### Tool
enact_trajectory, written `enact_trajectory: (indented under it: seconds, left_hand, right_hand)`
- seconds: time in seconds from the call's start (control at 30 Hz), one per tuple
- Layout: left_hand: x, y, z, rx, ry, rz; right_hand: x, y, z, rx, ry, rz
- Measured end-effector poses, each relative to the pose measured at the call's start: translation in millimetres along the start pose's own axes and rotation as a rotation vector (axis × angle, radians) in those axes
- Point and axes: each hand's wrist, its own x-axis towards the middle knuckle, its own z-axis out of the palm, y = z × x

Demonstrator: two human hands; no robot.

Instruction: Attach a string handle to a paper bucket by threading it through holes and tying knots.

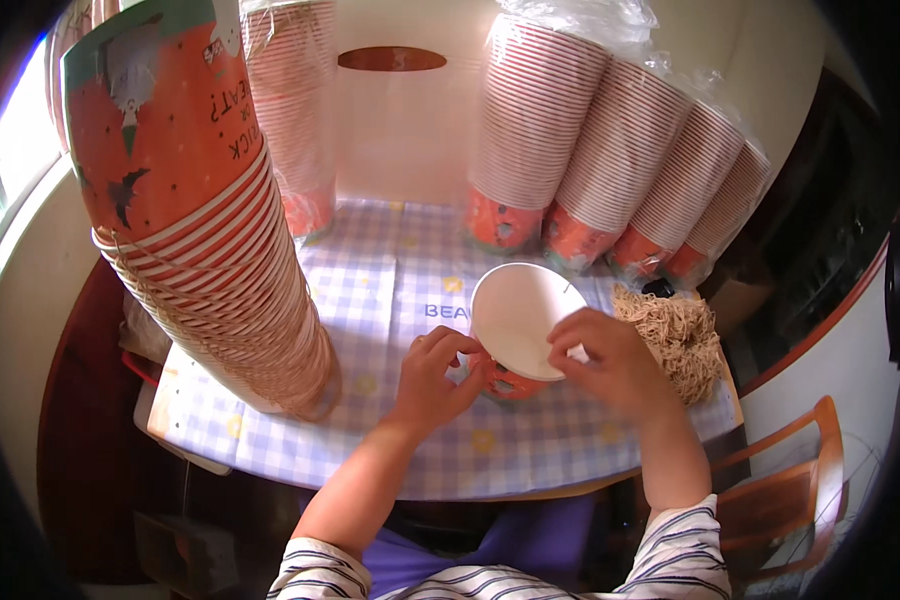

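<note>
There, near the front edge of the checked surface (370,300), an orange paper cup (518,325) tilts its white inside upward, the left hand (436,372) pinching its lower side and the right hand (610,360) closed on its rim. Just beside the right hand lies a heap of tan strings (682,340); a tall leaning stack of cups (210,230) fills the left side, and wrapped cup sleeves (610,150) line the back edge.

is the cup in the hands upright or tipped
Tipped. The cup leans with its round white mouth turned toward the camera, its orange base down between the left hand and right hand.
</note>
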Motion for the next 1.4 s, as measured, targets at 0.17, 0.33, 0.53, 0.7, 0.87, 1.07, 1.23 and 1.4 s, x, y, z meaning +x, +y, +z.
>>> enact_trajectory:
  seconds: [0.17,0.33,0.53,0.7,0.87,1.07,1.23,1.4]
  left_hand:
    - [3,2,0,0.077,-0.030,0.032]
    - [1,0,0,0.139,-0.050,0.061]
    - [0,-1,-1,0.169,-0.045,0.082]
    - [1,0,0,0.160,-0.038,0.076]
    - [1,1,-1,0.162,-0.044,0.082]
    - [0,-2,-1,0.156,-0.040,0.097]
    - [1,-1,0,0.151,-0.041,0.098]
    - [2,-1,-1,0.169,-0.011,0.122]
  right_hand:
    - [37,33,7,0.032,-0.232,0.018]
    - [46,45,20,0.079,-0.345,0.027]
    - [52,49,23,0.098,-0.407,0.046]
    - [54,54,25,0.136,-0.429,0.081]
    - [55,55,26,0.159,-0.447,0.055]
    - [56,56,27,0.260,-0.483,0.108]
    - [56,60,28,0.262,-0.505,0.088]
    - [57,60,26,0.254,-0.506,0.077]
